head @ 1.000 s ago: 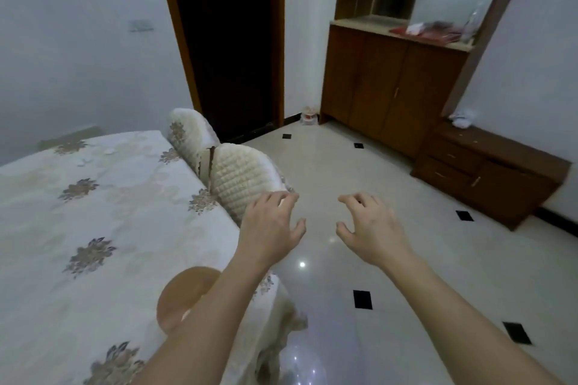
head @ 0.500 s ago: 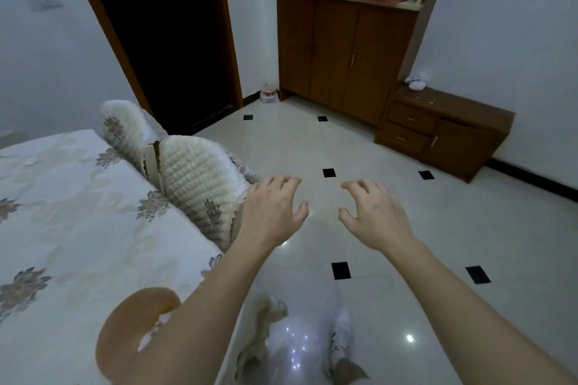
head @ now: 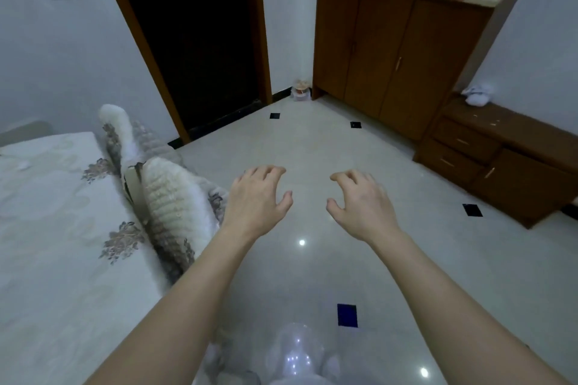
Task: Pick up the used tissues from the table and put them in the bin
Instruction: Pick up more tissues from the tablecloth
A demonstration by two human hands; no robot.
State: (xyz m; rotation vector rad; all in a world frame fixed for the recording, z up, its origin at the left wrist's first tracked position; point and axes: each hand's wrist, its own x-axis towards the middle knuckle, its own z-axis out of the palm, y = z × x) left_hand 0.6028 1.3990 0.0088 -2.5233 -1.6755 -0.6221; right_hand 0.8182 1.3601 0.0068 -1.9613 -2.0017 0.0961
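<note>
A small white scrap (head: pixel 22 164), perhaps a tissue, lies at the table's (head: pixel 62 275) far end. Beside the table, my left hand (head: pixel 256 200) and right hand (head: pixel 362 206) hover over the floor (head: pixel 312 141), fingers spread, loosely curled, holding nothing. Covered chairs (head: pixel 175 197) stand against the table's side.

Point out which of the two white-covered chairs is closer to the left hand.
The nearer chair, its quilted back just beside the left hand; the other chair stands farther back, toward the dark doorway.
</note>
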